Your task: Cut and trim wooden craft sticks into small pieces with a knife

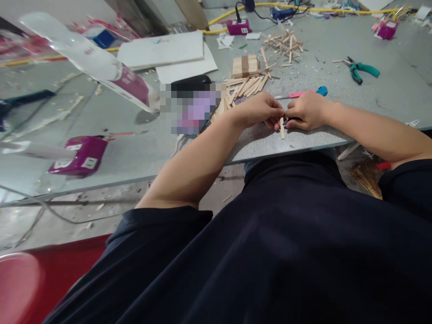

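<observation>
The person's left hand (259, 109) pinches a short wooden stick (282, 129) between the fingertips, near the front edge of the grey surface (340, 90). The right hand (308, 110) meets it there, fingers curled, with a small dark thing (286, 122) showing at their tips; whether it is gripped, one cannot tell. Just behind the right hand lies a pink-and-blue tool (297, 94). Loose sticks (249, 86) spread beyond the left hand, with a banded bundle (245, 66) behind them, a scattered pile of sticks (286, 43) farther back, and green-handled pliers (359, 69) well to the right.
</observation>
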Demonstrator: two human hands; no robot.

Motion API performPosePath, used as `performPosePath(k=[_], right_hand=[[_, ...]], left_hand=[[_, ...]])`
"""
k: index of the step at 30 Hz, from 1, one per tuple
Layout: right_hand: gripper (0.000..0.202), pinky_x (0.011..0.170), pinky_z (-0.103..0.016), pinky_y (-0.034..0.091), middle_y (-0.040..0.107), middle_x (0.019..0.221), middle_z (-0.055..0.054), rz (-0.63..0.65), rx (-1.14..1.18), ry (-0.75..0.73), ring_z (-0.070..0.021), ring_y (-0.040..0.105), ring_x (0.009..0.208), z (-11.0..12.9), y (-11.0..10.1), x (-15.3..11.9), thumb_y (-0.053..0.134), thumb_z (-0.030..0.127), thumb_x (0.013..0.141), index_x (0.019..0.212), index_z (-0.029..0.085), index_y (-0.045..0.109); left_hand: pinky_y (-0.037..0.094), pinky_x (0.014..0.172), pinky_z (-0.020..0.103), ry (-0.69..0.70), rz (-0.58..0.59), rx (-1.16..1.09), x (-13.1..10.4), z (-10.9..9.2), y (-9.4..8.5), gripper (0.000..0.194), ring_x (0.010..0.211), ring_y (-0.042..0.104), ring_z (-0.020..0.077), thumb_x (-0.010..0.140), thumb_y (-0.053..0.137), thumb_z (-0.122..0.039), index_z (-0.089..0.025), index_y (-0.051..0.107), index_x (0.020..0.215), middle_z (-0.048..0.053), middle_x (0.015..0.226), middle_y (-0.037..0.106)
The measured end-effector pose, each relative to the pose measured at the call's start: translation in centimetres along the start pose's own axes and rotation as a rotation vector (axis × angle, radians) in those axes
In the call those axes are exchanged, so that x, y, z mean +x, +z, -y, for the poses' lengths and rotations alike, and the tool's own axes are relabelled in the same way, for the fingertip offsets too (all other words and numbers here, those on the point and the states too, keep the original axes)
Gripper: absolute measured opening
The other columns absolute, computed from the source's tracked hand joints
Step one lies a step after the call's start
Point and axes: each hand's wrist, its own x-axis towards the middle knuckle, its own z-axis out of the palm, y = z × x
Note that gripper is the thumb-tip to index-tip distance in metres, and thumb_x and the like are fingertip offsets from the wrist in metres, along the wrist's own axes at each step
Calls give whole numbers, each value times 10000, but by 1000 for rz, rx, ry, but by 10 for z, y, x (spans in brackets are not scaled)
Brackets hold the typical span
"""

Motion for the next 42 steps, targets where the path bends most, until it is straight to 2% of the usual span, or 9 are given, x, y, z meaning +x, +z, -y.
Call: performPosePath(k=[3,7,14,17,23,28,34,39,42], right_hand=[[719,951,-479,481,895,1314,-164,-18,23,7,-316,776,1107,-2,3,1,376,688,1284,1431,184,867],[645,981,-459,480,897,1334,-115,-10,-5,3,-301,786,1121,-2,3,0,418,654,1292,1499,230,857],[658,910,-455,456,902,1338,-154,30,-63,-24,-322,798,1077,4,-9,-2,384,605,1297,1483,199,867],[710,918,-463,453,906,1329,-181,39,-29,-9,-330,795,1084,7,-11,-1,349,629,1305,1419,173,882],[714,976,-489,469,912,1294,-207,65,20,47,-339,783,1091,10,-12,0,371,644,1308,1331,142,878],[696,960,-484,485,916,1281,-228,55,-8,60,-339,779,1073,13,-14,-1,397,623,1288,1374,134,886],[678,948,-472,519,926,1216,-123,10,-89,131,-353,809,1091,15,-8,-1,418,661,1252,1471,236,899],[753,998,-506,525,903,1342,-242,25,-19,111,-367,789,1146,14,-8,-2,416,684,1278,1503,122,865],[769,1012,-524,533,886,1393,-258,39,-22,97,-383,781,1180,14,-11,-3,393,688,1291,1539,113,839]], left_hand=[[631,801,270,-21,-14,15,0,-1,1,250,776,814,178,1113,840,-334,-160,836,933,77,753,825],[639,812,287,-28,-29,10,0,-2,2,232,755,809,177,1101,860,-318,-166,829,929,63,748,810],[625,799,296,-9,-7,-17,0,-2,0,212,740,806,180,1086,874,-281,-166,824,915,76,770,817],[625,798,305,-9,-12,-9,0,0,1,216,739,799,184,1101,833,-267,-170,827,909,76,756,809],[632,816,310,-2,-15,-48,2,3,1,210,728,796,176,1073,894,-275,-163,812,915,84,769,809],[618,786,290,5,0,-24,4,4,0,212,734,789,170,1067,889,-318,-181,825,918,62,738,806],[602,775,300,12,-17,-23,5,5,0,194,724,772,175,1054,903,-325,-186,845,932,55,712,794],[632,856,352,-6,-27,-35,5,4,-1,174,763,800,203,1048,936,-308,-166,870,971,64,738,779],[631,850,345,-6,-32,-41,4,2,0,192,753,799,197,1064,923,-306,-158,858,960,69,747,785]])
